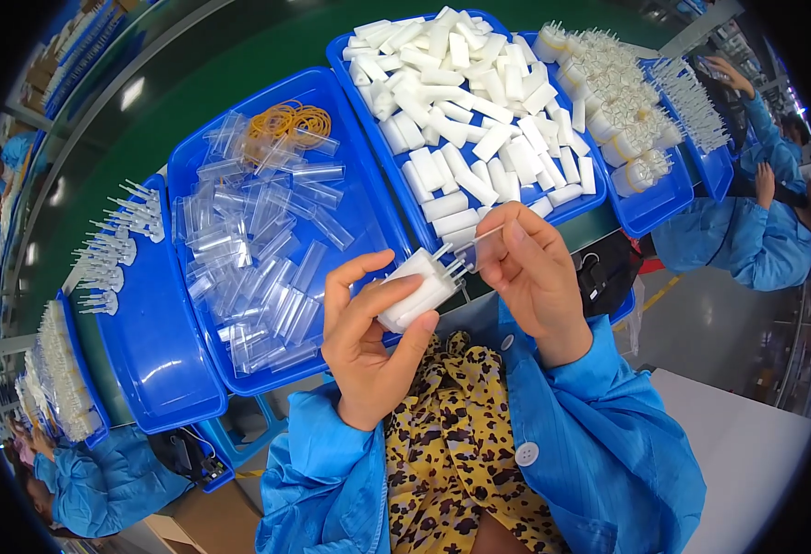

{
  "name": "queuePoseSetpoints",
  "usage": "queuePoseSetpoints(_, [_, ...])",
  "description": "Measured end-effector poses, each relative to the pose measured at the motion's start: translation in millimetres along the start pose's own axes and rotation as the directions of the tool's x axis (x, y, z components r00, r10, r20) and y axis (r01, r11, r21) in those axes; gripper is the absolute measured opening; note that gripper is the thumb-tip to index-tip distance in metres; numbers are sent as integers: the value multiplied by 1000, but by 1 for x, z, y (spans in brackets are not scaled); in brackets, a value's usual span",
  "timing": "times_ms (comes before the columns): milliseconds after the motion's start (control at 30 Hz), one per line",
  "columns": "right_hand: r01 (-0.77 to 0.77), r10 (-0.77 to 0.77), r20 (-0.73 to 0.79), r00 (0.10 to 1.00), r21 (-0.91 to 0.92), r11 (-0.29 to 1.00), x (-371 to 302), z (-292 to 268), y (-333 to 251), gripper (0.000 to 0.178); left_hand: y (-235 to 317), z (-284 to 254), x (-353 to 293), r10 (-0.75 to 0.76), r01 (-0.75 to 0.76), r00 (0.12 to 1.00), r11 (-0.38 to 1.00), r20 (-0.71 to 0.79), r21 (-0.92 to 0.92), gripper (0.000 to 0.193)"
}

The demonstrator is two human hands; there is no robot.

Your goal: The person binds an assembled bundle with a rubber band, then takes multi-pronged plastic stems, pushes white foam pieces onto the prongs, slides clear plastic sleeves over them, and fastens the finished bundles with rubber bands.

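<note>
Near the middle, my left hand (364, 342) is closed round a white block-like part (410, 300). Several thin pale prongs (452, 260) stick out of its upper right end. My right hand (539, 277) pinches a clear plastic sleeve (490, 247) between thumb and fingers, right beside those prongs. Whether sleeve and prongs touch, I cannot tell. Behind my left hand, a blue tray (369, 235) holds loose clear plastic sleeves (272, 208) and a bunch of yellow rubber bands (290, 122).
A second blue tray (392, 185) is heaped with white blocks (479, 102). To the right, another holds round white parts with prongs (623, 97). At left, a blue tray (161, 355) carries clusters of pronged pieces (114, 249). Co-workers in blue sleeves (761, 231) work on both sides.
</note>
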State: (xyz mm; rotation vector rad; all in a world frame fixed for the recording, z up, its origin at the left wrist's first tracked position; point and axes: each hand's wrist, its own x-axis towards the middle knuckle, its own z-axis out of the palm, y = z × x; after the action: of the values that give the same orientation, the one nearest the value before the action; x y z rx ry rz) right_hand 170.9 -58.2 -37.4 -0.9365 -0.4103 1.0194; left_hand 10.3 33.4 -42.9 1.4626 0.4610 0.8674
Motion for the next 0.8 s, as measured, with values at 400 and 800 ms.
queuePoseSetpoints(400, [16, -16, 48, 999, 2, 1000, -6, 7, -1, 24, -3, 4, -1, 124, -121, 992, 970, -2, 209, 32])
queuePoseSetpoints(800, [48, -43, 93, 995, -47, 998, -11, 14, 0, 25, -6, 1, -5, 154, -142, 988, 947, -20, 288, 22])
